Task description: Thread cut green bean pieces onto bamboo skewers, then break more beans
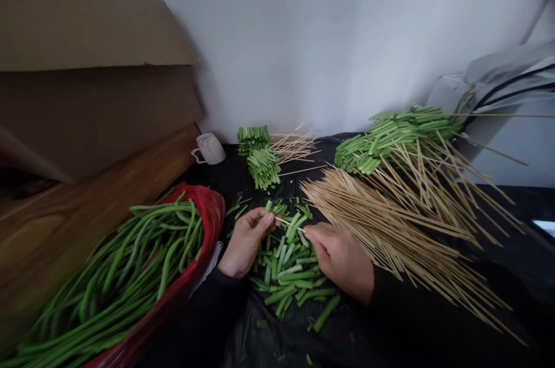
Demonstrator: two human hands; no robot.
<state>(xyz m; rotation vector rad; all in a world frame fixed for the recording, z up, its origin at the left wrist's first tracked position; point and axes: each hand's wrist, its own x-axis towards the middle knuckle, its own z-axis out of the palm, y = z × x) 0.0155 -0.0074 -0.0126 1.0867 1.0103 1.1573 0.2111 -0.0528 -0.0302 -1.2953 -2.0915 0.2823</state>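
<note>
Long green beans (143,246) lie in the red plastic bag (211,209). Right of it, our left hand (247,238) pinches a short bean piece (268,206) between thumb and curled fingers. Below both hands, cut bean pieces (295,275) lie on black plastic sheeting (269,336). Our right hand (340,258), partly closed, grips the bamboo skewer (288,222) at thumb and forefinger. Loose skewers (390,223) lie just beside it.

Left hand (246,241) pinches a green bean piece (268,207); right hand (340,258) grips a thin stick (289,223) (tip at the piece); cut bean pieces (299,275) lie beneath.
</note>
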